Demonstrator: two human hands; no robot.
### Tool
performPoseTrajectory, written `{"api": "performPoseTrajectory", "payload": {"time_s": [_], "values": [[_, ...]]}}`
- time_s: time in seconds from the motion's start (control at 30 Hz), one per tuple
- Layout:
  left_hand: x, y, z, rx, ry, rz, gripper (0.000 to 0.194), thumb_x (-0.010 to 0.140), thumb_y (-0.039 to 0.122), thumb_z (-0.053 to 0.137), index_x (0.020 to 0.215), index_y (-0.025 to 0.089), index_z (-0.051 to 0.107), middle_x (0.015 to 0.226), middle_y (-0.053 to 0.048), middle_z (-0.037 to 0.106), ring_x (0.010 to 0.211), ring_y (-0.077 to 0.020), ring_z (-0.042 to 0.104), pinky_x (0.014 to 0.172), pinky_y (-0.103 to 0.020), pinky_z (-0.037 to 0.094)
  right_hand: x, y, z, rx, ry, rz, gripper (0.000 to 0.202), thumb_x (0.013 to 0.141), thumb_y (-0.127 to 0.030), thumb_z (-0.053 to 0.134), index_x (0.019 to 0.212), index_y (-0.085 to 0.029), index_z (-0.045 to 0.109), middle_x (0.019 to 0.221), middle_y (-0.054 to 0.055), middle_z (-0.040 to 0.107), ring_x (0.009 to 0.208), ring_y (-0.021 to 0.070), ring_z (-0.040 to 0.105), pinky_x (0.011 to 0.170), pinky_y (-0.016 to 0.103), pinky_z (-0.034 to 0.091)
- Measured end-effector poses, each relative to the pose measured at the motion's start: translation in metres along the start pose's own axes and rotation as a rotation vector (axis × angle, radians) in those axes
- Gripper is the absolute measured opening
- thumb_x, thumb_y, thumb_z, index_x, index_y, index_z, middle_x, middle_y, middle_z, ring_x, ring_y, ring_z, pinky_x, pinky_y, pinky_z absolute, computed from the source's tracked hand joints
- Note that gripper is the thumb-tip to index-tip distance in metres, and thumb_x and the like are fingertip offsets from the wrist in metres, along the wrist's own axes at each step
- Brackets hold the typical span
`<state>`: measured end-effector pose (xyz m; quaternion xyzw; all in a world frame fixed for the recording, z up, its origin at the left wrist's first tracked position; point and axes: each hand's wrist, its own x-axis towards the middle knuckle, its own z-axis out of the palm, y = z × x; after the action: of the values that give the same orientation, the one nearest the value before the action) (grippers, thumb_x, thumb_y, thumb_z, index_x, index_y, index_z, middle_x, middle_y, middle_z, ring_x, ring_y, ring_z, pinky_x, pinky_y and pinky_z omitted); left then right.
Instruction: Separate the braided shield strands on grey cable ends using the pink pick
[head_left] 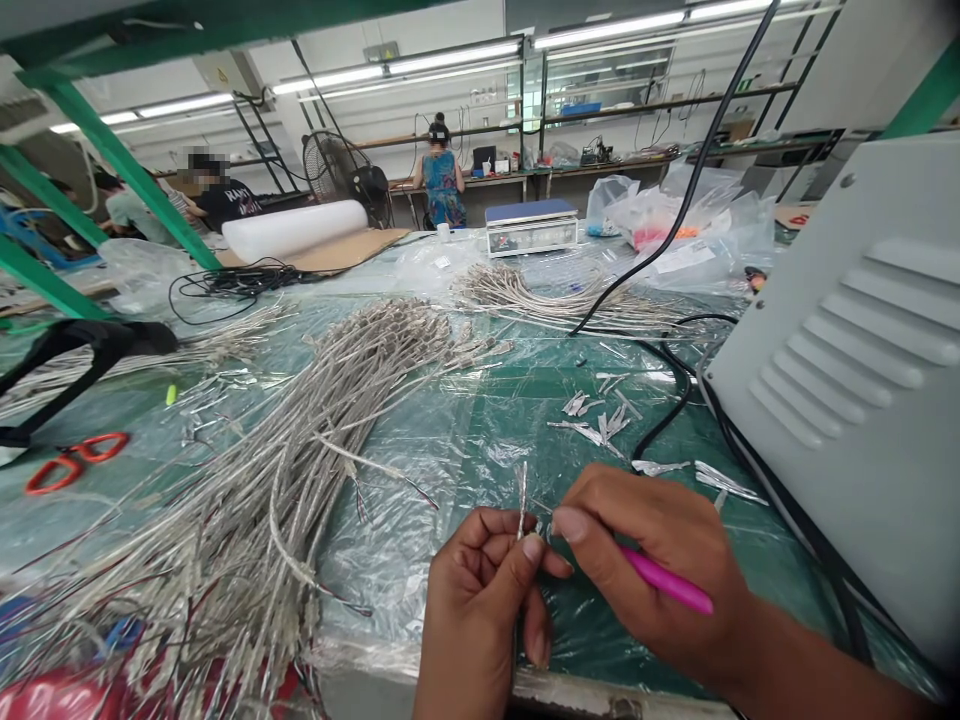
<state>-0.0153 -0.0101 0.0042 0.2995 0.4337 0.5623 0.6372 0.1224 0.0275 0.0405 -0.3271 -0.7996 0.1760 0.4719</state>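
Plastic-covered green worktop (517,390) noted. Right of the cable bundle (352,390), my left hand (480,595) clamps a silvery cable end (522,490) between thumb and fingers; my right hand (664,545) is closed around a pink tool (671,582). Foil scraps (604,430) lie farther right.

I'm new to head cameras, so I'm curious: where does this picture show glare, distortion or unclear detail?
Head view: the lights glare white; head view: the plastic sheet glints in patches; head view: the grey box looks stretched, perhaps by a wide lens; head view: silvery strands at the left hand are too fine to separate.
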Motion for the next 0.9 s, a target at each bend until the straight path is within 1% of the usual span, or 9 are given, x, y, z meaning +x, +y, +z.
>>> {"api": "performPoseTrajectory", "payload": {"time_s": [0.13,0.33,0.53,0.8,0.9], "values": [[-0.0002,0.0002,0.0002,0.002,0.008,-0.006,0.014,0.086,0.026,0.067,0.086,0.016,0.058,0.034,0.008,0.05,0.027,-0.0055,0.034,0.033,-0.015,0.034,-0.0008,-0.0001,-0.0008,-0.016,0.01,0.012,0.026,0.092,-0.012,0.05,0.066,-0.016,0.056,0.059,0.001,0.057,0.052,0.0097,0.051,0.052,0.025,0.037],[-0.0012,0.0005,0.0007,-0.007,0.012,-0.009,0.013,0.085,0.025,0.067,0.086,0.016,0.058,0.034,0.008,0.05,0.027,-0.0054,0.034,0.033,-0.015,0.033,0.001,-0.0004,-0.0012,-0.007,-0.01,0.037,0.028,0.093,-0.014,0.05,0.066,-0.018,0.057,0.059,0.0,0.057,0.052,0.0098,0.051,0.052,0.025,0.038],[-0.0021,0.0011,0.0015,-0.009,0.006,-0.006,0.013,0.086,0.025,0.066,0.086,0.016,0.057,0.034,0.008,0.05,0.027,-0.0053,0.033,0.033,-0.015,0.033,0.0002,-0.0009,-0.0015,-0.001,-0.001,-0.002,0.026,0.091,-0.011,0.049,0.066,-0.016,0.056,0.06,0.001,0.057,0.052,0.0096,0.051,0.051,0.025,0.036],[-0.001,0.0012,0.0012,-0.007,0.0,-0.014,0.012,0.086,0.025,0.066,0.086,0.016,0.058,0.034,0.008,0.049,0.027,-0.0054,0.034,0.033,-0.015,0.034,-0.0015,0.0014,0.0005,-0.035,0.001,0.019,0.027,0.092,-0.013,0.05,0.065,-0.017,0.056,0.059,0.0,0.055,0.052,0.0095,0.051,0.051,0.025,0.036],[-0.0009,0.0013,0.0008,-0.006,-0.004,-0.015,0.011,0.087,0.024,0.065,0.087,0.017,0.057,0.034,0.008,0.049,0.028,-0.0054,0.034,0.034,-0.015,0.033,-0.0011,0.0024,0.0012,-0.044,-0.001,0.037,0.028,0.092,-0.014,0.05,0.064,-0.017,0.053,0.058,-0.001,0.053,0.051,0.0091,0.048,0.051,0.025,0.035]]}}
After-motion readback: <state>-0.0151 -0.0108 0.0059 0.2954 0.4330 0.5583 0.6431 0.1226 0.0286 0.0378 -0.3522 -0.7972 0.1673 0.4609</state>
